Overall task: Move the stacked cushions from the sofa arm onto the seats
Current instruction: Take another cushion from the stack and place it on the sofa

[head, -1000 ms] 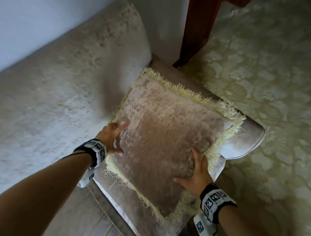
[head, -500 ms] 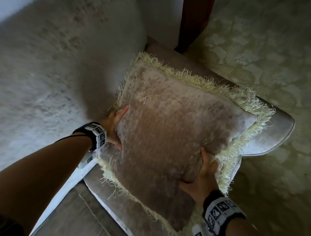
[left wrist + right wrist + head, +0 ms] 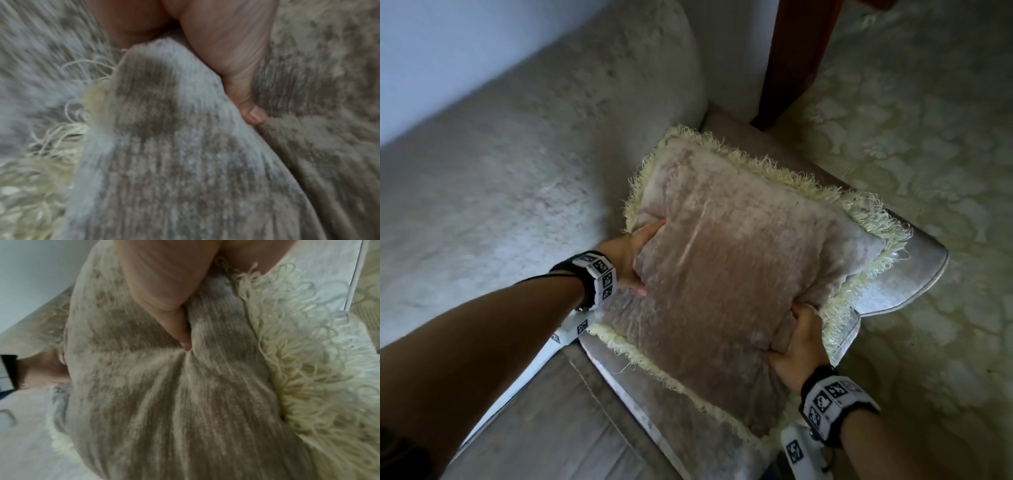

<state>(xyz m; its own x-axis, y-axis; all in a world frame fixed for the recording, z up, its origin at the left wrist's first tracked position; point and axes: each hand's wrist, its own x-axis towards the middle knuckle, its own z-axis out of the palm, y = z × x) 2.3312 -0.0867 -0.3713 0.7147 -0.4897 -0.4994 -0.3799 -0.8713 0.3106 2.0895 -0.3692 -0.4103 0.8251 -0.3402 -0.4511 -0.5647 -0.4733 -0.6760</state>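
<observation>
Squarely on the sofa arm [image 3: 914, 274]: fringed cushion [image 3: 726, 274], another fringe showing beneath. Left hand [image 3: 631, 255] clamped on its left edge, thumb [image 3: 242, 81] dug into the fabric. Right hand [image 3: 799, 346] pinching the near-right corner. Pale sofa back [image 3: 534, 171] close on the left, seat [image 3: 544, 428] near-left, dark wooden leg [image 3: 794, 58] beyond, patterned carpet [image 3: 928, 137] right.

You're in a home living room: a plush sofa [image 3: 524, 192] against the wall, patterned carpet [image 3: 928, 137] beside its arm, a fringed cushion [image 3: 722, 274] on it.
</observation>
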